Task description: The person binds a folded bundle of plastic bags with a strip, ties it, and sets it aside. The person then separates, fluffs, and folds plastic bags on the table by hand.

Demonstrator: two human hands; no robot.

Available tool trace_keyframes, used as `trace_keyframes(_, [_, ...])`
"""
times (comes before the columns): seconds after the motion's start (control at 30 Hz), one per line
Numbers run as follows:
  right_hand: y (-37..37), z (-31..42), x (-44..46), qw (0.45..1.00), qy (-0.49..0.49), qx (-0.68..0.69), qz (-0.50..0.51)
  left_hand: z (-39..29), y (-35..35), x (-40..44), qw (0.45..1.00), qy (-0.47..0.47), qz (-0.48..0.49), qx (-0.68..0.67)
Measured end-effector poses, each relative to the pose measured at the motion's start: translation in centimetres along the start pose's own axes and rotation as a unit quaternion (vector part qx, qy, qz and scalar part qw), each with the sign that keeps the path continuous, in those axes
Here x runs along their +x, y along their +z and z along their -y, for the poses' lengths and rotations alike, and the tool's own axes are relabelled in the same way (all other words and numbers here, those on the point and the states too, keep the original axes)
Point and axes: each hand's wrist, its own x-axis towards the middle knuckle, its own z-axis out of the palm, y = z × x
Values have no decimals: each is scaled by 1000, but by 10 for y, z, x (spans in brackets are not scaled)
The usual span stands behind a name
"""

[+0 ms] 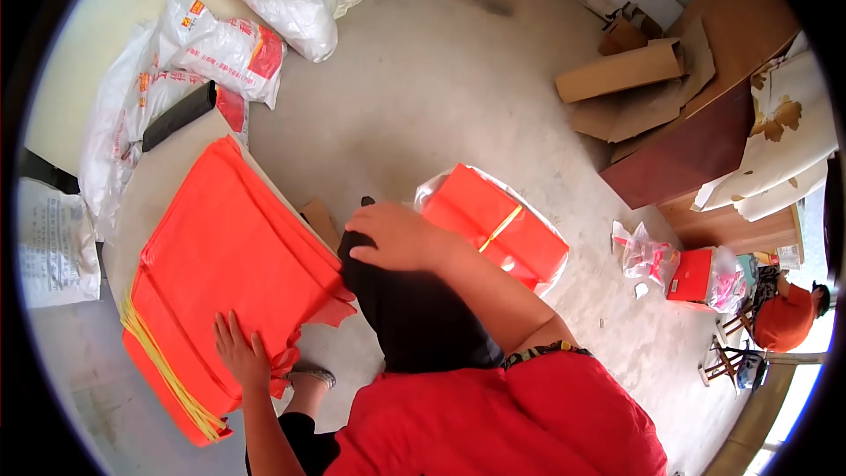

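A stack of red fabric sheets (233,251) lies on the pale table at the left, its lower right edge ruffled. My left hand (240,353) lies on the stack's near edge, fingers stretched out and apart. A bundle of yellow strings (167,375) runs across the stack's left end. My right hand (388,236) rests on my black-clad knee (414,308), fingers apart, with nothing visible in it. On the floor beyond that knee sits a second red bundle (467,207), tied with a yellow string (500,227), on whitish plastic.
A black roll (179,115) lies at the table's far end. White printed sacks (225,48) line the left wall. Flattened cardboard (621,70) leans by a brown cabinet (687,150) at right. A red box (692,278) stands near a seated person in orange (784,322).
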Motion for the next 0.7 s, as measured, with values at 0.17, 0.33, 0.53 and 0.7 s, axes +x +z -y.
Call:
trace_keyframes(0.17, [23,38,-4,949,-73,-308,1,-4,-7,-1,1000,-15,24,14])
trace_keyframes(0.33, [57,39,-5,953,-102,-221,180,-1,-3,1,1000,-11,16,7])
trace_keyframes(0.53, [50,37,-12,962,-99,-223,119,-3,-4,-1,999,-27,23,8])
trace_keyframes(0.7, [50,41,-25,969,-119,-209,61,0,-3,-2,999,-25,25,10])
